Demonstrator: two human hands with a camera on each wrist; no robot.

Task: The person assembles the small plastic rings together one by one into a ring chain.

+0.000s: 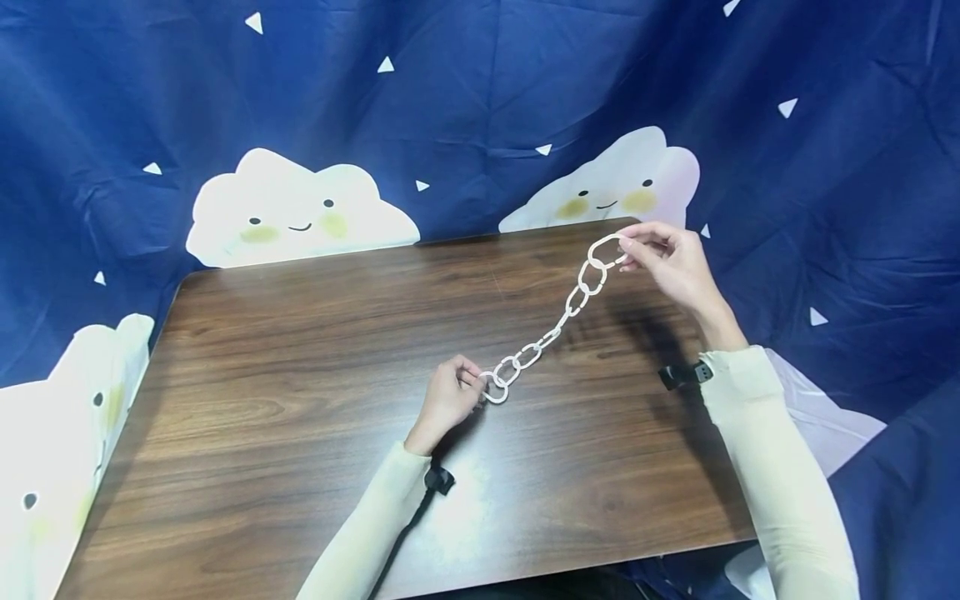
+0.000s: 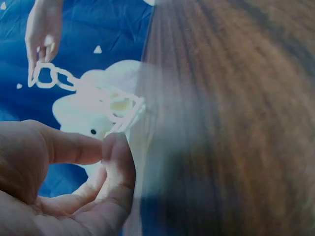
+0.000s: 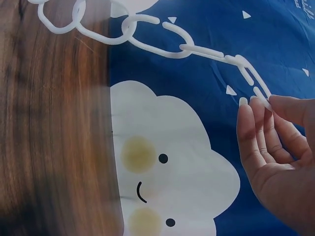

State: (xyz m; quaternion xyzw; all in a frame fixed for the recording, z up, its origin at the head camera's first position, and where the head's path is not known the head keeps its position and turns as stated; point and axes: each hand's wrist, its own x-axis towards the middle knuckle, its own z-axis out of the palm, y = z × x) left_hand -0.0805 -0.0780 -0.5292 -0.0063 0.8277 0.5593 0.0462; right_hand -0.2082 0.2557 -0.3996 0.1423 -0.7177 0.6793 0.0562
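Note:
A white plastic chain (image 1: 530,356) of several oval links, each with a small gap, stretches slantwise between the two hands above the table. At its lower end the left hand (image 1: 450,392) pinches the last link between thumb and fingertips. The right hand (image 1: 671,258), higher and farther back, pinches the link at the other end. In the left wrist view, thumb and forefinger meet on the end link (image 2: 129,117). The right wrist view has the end link (image 3: 253,73) between thumb and fingers, with a gap showing in its side.
The brown wood-grain table (image 1: 300,375) lies beneath both hands. Behind and around it hangs a blue cloth (image 1: 450,100) with white clouds and small triangles. Each wrist wears a black strap device (image 1: 440,480), and a dark cable runs along the left sleeve (image 1: 375,508).

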